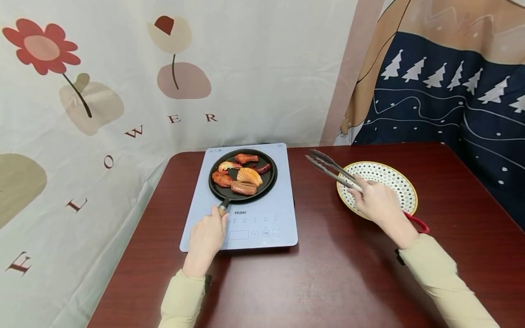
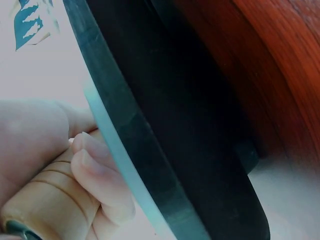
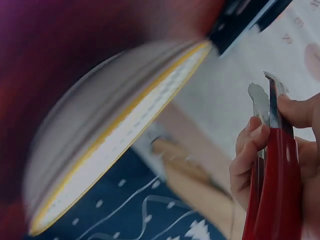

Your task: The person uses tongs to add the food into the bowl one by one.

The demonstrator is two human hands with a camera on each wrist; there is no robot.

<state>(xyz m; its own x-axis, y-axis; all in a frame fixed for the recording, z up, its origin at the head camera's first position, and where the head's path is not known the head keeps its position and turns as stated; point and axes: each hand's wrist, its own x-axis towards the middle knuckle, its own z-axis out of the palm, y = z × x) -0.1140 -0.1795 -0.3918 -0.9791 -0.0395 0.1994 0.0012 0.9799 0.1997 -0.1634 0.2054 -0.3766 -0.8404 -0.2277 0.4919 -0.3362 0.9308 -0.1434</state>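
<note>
My left hand (image 1: 207, 232) grips the wooden handle (image 2: 52, 195) of a black frying pan (image 1: 213, 187) that sits on a pale blue induction cooker (image 1: 193, 228). In the pan lie a sausage (image 1: 244, 188), a salmon piece (image 1: 249, 176), a shrimp (image 1: 228, 166), a drumstick (image 1: 246, 158), a chicken wing (image 1: 222, 179) and a dark red tentacle piece (image 1: 263, 168). Over the dotted plate (image 1: 404, 191), my right hand (image 1: 379, 200) holds metal tongs (image 1: 328, 165) with red handles (image 3: 280, 185). Their tips point left toward the pan, apart and with nothing between them.
The cooker stands at the back left of a dark red-brown table (image 1: 311, 282), with the yellow-rimmed plate to its right. Behind the table hangs a printed cloth (image 1: 266, 68) with flowers and letters, beside a navy part with white trees (image 1: 443, 91).
</note>
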